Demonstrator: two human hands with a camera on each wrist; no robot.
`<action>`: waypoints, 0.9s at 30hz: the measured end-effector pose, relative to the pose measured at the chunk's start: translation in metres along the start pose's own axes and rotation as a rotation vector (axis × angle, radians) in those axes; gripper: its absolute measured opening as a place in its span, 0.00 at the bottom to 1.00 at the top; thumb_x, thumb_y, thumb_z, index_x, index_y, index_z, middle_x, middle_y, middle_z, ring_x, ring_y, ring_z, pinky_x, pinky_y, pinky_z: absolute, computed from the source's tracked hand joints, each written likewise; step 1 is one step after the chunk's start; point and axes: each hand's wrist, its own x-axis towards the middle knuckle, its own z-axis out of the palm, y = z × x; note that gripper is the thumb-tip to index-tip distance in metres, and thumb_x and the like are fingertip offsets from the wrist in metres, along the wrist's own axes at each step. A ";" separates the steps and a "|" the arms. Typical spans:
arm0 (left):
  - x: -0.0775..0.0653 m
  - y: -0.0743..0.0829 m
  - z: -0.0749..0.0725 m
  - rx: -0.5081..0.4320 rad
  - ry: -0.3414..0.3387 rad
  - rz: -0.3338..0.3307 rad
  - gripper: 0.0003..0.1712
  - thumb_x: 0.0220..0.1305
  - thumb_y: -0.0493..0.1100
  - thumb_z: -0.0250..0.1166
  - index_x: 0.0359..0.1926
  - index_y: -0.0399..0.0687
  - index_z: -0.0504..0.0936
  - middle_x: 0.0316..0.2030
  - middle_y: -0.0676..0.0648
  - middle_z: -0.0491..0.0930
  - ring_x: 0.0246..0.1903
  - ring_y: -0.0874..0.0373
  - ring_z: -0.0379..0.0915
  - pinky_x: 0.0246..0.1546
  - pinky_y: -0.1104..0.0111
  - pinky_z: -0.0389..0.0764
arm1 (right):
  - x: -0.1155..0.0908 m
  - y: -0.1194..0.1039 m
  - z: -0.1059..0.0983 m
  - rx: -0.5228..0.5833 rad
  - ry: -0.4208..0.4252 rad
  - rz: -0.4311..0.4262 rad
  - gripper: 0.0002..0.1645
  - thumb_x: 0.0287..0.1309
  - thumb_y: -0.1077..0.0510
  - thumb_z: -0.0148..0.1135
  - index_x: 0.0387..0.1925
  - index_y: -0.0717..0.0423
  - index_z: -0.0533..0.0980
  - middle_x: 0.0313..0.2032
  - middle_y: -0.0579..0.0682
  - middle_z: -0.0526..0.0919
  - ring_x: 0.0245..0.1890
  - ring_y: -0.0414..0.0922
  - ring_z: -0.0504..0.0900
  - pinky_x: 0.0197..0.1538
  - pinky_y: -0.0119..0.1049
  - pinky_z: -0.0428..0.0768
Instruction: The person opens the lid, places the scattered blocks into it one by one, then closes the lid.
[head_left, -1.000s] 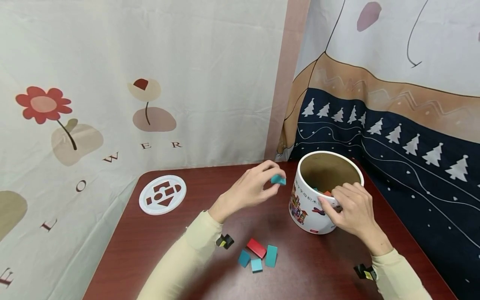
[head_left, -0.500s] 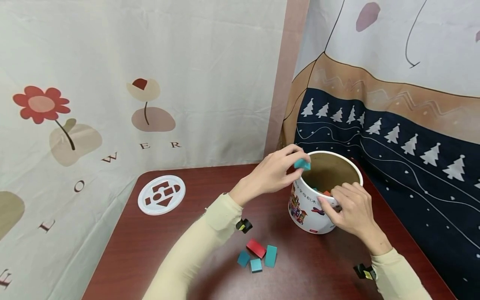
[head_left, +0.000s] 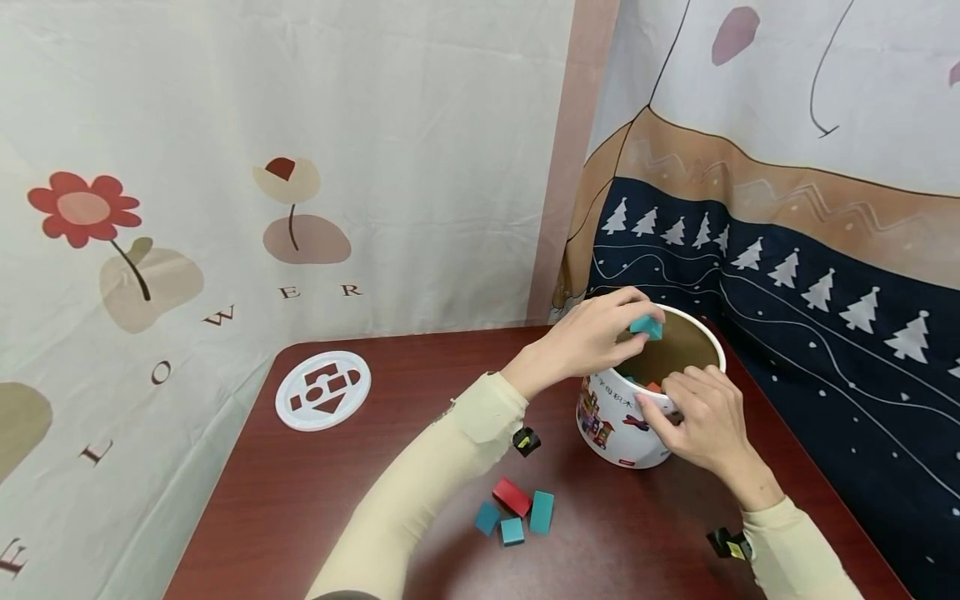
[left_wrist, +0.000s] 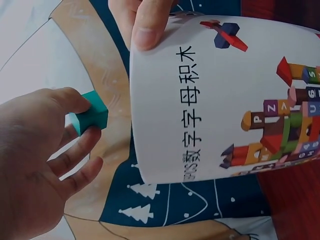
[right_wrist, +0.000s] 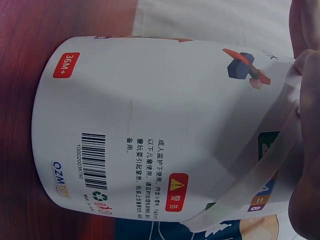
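Observation:
My left hand (head_left: 592, 337) pinches a teal block (head_left: 647, 327) between thumb and fingers, over the mouth of a white printed bucket (head_left: 611, 421). In the left wrist view the teal block (left_wrist: 93, 114) shows several flat faces, beside the bucket's rim. My right hand (head_left: 705, 421) grips the near right rim, thumb (left_wrist: 146, 36) on the outer wall. Down inside the bucket, bits of an orange block (head_left: 654, 387) show; the rest of its contents are hidden. The right wrist view shows the bucket's side (right_wrist: 120, 115) with a barcode and a slanting white handle strap (right_wrist: 250, 185).
On the brown table (head_left: 420, 367) lie a red block (head_left: 512, 497) and several teal or blue ones, such as the upright-lying teal block (head_left: 542, 512). A white oval board (head_left: 306, 420) with shaped cut-outs sits back left. Printed cloths (head_left: 420, 167) hang behind and at the right.
My left hand has moved right with the teal block, from left of the bucket to over its mouth. My right hand has stayed on the rim.

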 end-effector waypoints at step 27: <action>0.011 -0.004 0.029 0.025 -0.162 -0.088 0.25 0.73 0.50 0.63 0.68 0.53 0.78 0.66 0.51 0.73 0.59 0.66 0.68 0.59 0.77 0.72 | 0.002 -0.001 -0.001 0.003 0.023 -0.013 0.29 0.63 0.41 0.56 0.12 0.52 0.67 0.11 0.43 0.63 0.15 0.43 0.60 0.21 0.40 0.55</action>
